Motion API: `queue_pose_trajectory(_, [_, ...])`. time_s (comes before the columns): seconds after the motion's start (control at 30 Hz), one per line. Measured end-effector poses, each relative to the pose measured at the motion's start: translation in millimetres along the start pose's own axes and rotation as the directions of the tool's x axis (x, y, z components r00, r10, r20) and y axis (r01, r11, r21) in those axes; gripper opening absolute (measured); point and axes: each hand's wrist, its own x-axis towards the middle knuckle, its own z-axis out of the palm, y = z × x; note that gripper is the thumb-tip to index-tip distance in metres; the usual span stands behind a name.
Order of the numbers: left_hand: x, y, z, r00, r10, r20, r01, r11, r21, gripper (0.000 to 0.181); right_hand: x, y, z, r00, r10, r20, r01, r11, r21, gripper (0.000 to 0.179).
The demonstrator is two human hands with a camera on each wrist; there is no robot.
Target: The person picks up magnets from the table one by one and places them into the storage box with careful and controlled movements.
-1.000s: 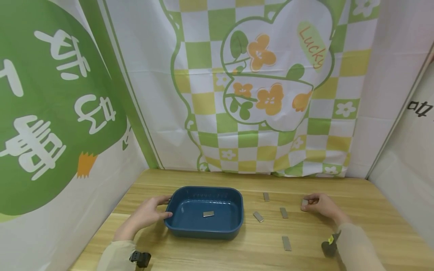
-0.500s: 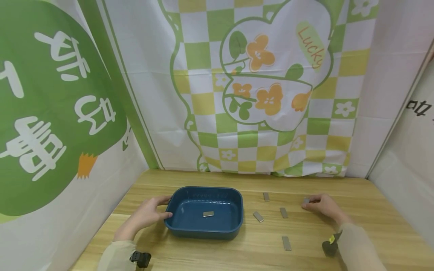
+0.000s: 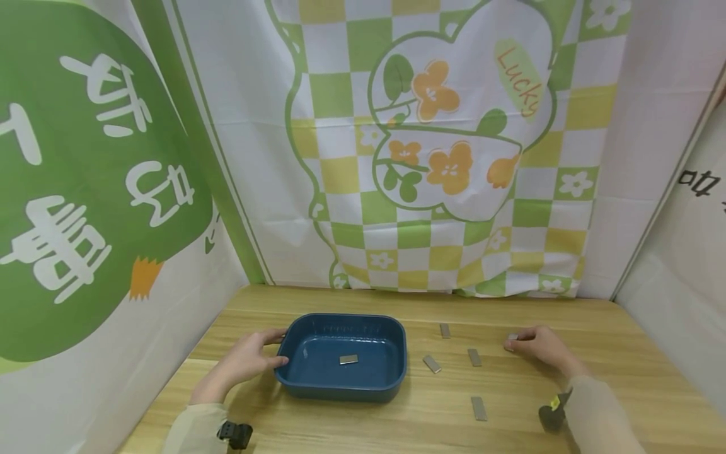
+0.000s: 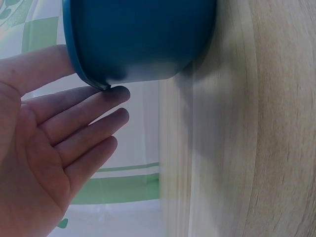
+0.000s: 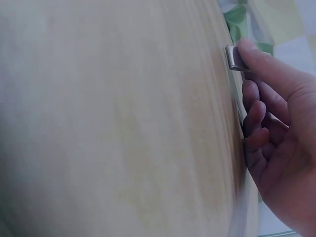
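A dark blue rectangular tray [image 3: 341, 392] stands on the table with one small grey metal bar [image 3: 348, 359] lying in it. My left hand [image 3: 245, 360] is at its left end, thumb and fingertips touching the rim, the other fingers loosely straight in the left wrist view. On the right, my right hand [image 3: 535, 345] pinches another flat metal bar [image 5: 236, 58] between thumb and fingers, with the remaining fingers curled below. Between tray and right hand lie several similar bars, among them a tilted bar [image 3: 432, 364] and a nearer bar [image 3: 479, 408].
The wooden table [image 3: 363, 432] ends at a checked, flower-printed cloth [image 3: 420, 239] behind. Printed cloth walls close off the left and right sides. A black wrist camera [image 3: 235, 434] is on the left wrist, another dark one [image 3: 551, 416] on the right.
The bar in the right hand has tilted, showing less of its flat face than a second ago. My left hand, the tray and the loose bars have stayed put.
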Motion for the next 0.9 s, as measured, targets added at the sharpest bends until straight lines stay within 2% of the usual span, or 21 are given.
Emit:
queue_pose_trajectory(0.53, [-1.4,3.0,-1.7,1.000,-0.010,0.010,0.010,1.000,0.002,0.060,1.4,-3,-3,0.999,0.013,0.031,-0.015,0.997,0.070,0.040])
queue_pose_trajectory(0.9, [-1.5,3.9,-1.8,1.000,-0.005,0.008,0.005,1.000,-0.003,0.059,0.5,-9,-2,1.000,0.002,0.002,-0.002,0.997,0.071,0.038])
